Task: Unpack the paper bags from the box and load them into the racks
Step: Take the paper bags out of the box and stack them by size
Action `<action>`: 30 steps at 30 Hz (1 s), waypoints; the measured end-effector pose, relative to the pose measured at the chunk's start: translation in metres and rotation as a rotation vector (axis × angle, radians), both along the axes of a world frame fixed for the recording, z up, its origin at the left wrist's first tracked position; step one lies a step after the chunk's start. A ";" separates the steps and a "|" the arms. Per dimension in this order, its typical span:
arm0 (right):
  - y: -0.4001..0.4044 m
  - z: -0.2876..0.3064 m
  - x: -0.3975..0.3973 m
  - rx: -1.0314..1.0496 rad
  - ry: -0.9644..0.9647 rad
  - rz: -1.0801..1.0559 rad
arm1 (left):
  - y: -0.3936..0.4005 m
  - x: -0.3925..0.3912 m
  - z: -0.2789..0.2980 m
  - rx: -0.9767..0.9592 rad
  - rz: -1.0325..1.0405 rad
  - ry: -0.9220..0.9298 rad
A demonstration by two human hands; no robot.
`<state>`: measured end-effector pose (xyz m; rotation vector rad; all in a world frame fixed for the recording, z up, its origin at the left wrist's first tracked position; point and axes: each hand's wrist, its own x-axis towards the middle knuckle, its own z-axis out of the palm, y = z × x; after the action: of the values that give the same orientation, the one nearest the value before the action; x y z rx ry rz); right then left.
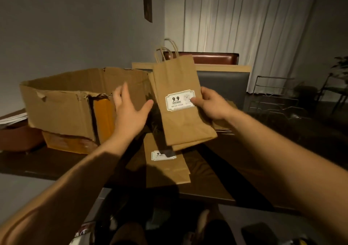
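Task looks early-to-mid, judging by what lies where. The right hand grasps a small bundle of flat paper bags upright in the air, thumb pressed on the white "9.9" label, twisted handles up; at least two bags in the bundle, exact count unclear. The left hand is released, fingers spread and relaxed, holding nothing, hovering in front of the box and just left of the held bags.

Already out of the box: a stack of bags lying flat on the dark table below the held bundle, w/ same label showing. Another pile seems to sit behind the right wrist, mostly hidden.

The box is torn, flaps open, sits at the table's left; its inside isn't visible from this angle, so can't tell how many bags remain.

The racks, wire frames at far right, look dim & no bags are seen in them. So loading seems not yet begun; unpacking partly done, all racking left.
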<state>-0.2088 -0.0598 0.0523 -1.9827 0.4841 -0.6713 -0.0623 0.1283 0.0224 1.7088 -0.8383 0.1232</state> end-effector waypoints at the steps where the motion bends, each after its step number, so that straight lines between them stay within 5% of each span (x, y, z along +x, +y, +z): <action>1: 0.012 -0.015 0.003 0.142 -0.072 0.010 | 0.002 -0.009 -0.004 -0.064 -0.145 0.261; 3: 0.032 -0.043 0.010 0.364 -0.169 0.029 | 0.004 -0.023 -0.015 -0.188 -0.406 0.648; 4: 0.040 -0.055 0.013 0.422 -0.180 0.015 | 0.000 -0.025 -0.023 -0.186 -0.437 0.679; 15: 0.060 -0.148 0.044 -0.033 0.482 -0.232 | -0.009 0.004 -0.121 0.339 -0.105 0.521; 22: 0.059 -0.152 0.039 0.141 0.327 -0.288 | -0.016 0.013 -0.102 0.072 -0.172 1.040; 26: 0.061 -0.156 0.039 0.261 0.191 -0.284 | -0.019 0.009 -0.112 0.220 -0.239 0.837; 30: 0.054 -0.136 0.034 0.393 -0.040 -0.214 | -0.016 0.011 -0.101 -0.073 -0.399 0.717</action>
<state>-0.1748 -0.0055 -0.0842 -1.5586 0.7507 -0.6868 -0.0510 0.1127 -0.0784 1.3366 -0.5964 -0.6837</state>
